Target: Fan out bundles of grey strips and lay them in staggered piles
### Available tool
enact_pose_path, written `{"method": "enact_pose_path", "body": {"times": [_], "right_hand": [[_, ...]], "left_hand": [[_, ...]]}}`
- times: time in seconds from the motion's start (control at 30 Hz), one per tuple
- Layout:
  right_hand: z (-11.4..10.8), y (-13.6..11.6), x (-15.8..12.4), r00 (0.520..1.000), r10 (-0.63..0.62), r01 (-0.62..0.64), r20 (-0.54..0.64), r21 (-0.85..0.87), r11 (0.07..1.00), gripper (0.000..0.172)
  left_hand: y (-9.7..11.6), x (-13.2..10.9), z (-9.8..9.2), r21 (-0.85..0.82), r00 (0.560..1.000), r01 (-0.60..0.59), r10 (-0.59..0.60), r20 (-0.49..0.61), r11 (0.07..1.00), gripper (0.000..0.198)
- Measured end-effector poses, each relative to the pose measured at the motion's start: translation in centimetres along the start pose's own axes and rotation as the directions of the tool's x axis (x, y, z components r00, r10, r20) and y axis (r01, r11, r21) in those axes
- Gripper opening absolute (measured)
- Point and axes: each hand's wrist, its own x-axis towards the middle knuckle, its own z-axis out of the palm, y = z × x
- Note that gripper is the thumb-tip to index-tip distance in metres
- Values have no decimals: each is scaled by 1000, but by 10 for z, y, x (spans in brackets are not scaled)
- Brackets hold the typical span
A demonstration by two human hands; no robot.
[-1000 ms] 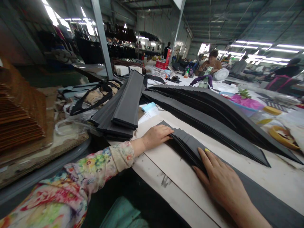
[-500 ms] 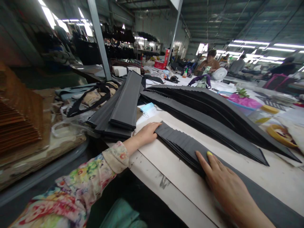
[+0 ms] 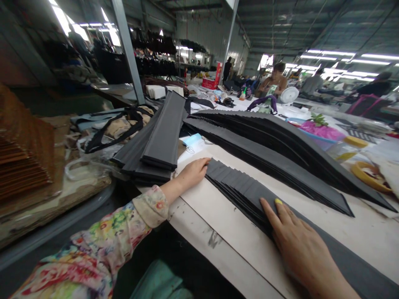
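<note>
A fanned stack of long dark grey strips (image 3: 230, 176) with black edges lies lengthwise on the pale tabletop in front of me. My left hand (image 3: 193, 172) is at the stack's far left end, its fingers closed together at the strip ends; the fingertips are partly hidden. Palm down, my right hand (image 3: 299, 236) rests on the stack further along, fingers stretched out, with a yellow cover on one fingertip. Behind it lie more strip stacks (image 3: 264, 162), staggered at their ends. To the left, a crossed pile of grey strips (image 3: 165, 133) sits near the table's edge.
A blue face mask (image 3: 192, 140) lies beyond my left hand. At right are a yellow bowl (image 3: 370, 176) and a yellow-lidded jar (image 3: 352, 147). A metal post (image 3: 128, 54) rises behind the pile. Brown sheets (image 3: 23, 145) stand at left. A co-worker (image 3: 276, 81) sits across.
The strip ends near my left hand look more evenly fanned, and its fingertips have drawn back slightly left. My right hand has slid slightly along the stack to the right.
</note>
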Motion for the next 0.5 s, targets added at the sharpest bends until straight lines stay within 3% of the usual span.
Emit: {"method": "enact_pose_path", "body": {"times": [0.5], "right_hand": [[-6, -7, 8, 999, -13, 12, 51, 5, 1000, 58]], "left_hand": [[-2, -1, 3, 50, 1000, -25, 25, 8, 998, 40]]}}
